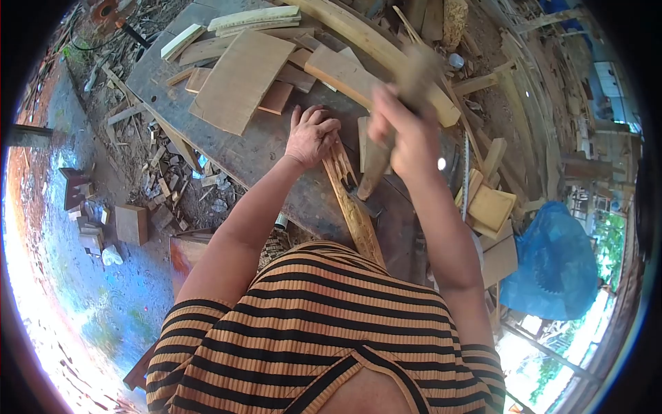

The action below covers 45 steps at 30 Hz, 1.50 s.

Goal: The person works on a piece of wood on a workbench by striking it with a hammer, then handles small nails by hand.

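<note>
The left hand (314, 136) clasps a long yellowish wooden strip (343, 193); at its three o'clock, the right hand (408, 132) grips a blurred brown wooden club (420, 74).

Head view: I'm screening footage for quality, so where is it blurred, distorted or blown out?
Head view: right hand and the top of its wooden piece motion-blurred, left hand sharper; head view: wide-angle bowing toward the edges, dark corners, glare at far left and lower right.
</note>
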Tool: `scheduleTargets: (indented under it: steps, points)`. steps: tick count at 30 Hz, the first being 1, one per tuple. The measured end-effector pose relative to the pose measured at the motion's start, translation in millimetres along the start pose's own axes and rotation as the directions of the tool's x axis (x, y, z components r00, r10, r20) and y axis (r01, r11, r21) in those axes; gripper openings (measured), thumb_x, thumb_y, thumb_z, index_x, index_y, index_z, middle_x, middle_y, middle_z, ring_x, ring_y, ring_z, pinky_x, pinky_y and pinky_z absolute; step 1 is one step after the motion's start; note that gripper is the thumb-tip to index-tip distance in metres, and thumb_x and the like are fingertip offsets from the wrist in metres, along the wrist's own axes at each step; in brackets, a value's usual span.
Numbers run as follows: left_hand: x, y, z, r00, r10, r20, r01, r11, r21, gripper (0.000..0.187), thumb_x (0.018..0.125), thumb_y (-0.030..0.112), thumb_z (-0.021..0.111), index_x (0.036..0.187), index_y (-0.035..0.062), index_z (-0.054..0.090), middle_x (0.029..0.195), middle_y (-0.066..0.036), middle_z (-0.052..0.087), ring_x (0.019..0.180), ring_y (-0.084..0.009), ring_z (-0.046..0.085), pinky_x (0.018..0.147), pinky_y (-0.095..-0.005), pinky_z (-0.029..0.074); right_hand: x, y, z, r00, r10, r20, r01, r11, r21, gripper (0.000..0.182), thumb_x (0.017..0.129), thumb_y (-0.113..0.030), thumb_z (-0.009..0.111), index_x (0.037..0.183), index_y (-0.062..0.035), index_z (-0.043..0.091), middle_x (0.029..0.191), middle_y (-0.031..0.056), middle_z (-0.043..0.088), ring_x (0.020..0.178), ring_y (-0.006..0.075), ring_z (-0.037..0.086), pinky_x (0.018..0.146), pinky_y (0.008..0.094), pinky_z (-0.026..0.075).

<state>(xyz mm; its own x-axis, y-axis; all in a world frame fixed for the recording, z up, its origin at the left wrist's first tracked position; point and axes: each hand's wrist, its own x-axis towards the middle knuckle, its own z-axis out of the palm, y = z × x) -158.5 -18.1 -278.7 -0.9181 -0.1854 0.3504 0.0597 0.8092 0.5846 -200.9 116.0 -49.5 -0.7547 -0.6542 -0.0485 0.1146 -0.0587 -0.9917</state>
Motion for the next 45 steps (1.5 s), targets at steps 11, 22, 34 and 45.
scheduleTargets:
  steps: [11, 22, 34, 45]
  points:
    - [3, -2, 2, 0.999, -0.034, 0.038, 0.033, 0.999, 0.026, 0.023, 0.091, 0.031, 0.051, 0.108, 0.0228, 0.063, 0.122, -0.005, 0.054, 0.132, -0.0278, 0.039, 0.113, -0.0570, 0.018, -207, 26, -130, 0.835, -0.217, -0.505, 0.404, 0.866, 0.295, 0.037, 0.097, -0.043, 0.053, 0.081, -0.0094, 0.053, 0.070, 0.0025, 0.042, 0.068, 0.0175, 0.040, 0.077, 0.0405, 0.037]
    - [2, -2, 7, 0.999, -0.019, 0.027, 0.018, 0.999, 0.051, 0.027, 0.092, 0.032, 0.049, 0.113, 0.0210, 0.062, 0.123, -0.005, 0.055, 0.132, -0.0270, 0.040, 0.113, -0.0557, 0.018, -152, -17, -110, 0.856, -0.210, -0.473, 0.312, 0.938, 0.148, 0.033, 0.100, -0.035, 0.050, 0.082, -0.0080, 0.049, 0.071, 0.0052, 0.046, 0.068, 0.0192, 0.042, 0.075, 0.0391, 0.039]
    - [0, 0, -1, 0.998, -0.057, -0.036, 0.055, 0.997, -0.061, 0.033, 0.094, 0.026, 0.046, 0.124, 0.0174, 0.057, 0.121, -0.009, 0.056, 0.128, -0.0296, 0.042, 0.113, -0.0536, 0.020, -21, -31, -15, 0.952, -0.135, -0.276, 0.143, 0.990, 0.010, 0.031, 0.089, -0.027, 0.072, 0.070, -0.0061, 0.058, 0.061, 0.0015, 0.054, 0.053, 0.0134, 0.056, 0.055, 0.0293, 0.048]
    - [0, -3, -7, 0.998, -0.047, -0.040, 0.045, 0.997, -0.068, 0.032, 0.089, 0.024, 0.055, 0.120, 0.0194, 0.059, 0.118, -0.006, 0.057, 0.126, -0.0286, 0.043, 0.113, -0.0549, 0.021, 46, -17, 26, 0.980, 0.072, -0.187, -0.107, 0.977, -0.186, 0.035, 0.087, -0.033, 0.073, 0.069, -0.0095, 0.055, 0.057, 0.0012, 0.051, 0.047, 0.0137, 0.054, 0.046, 0.0283, 0.043]
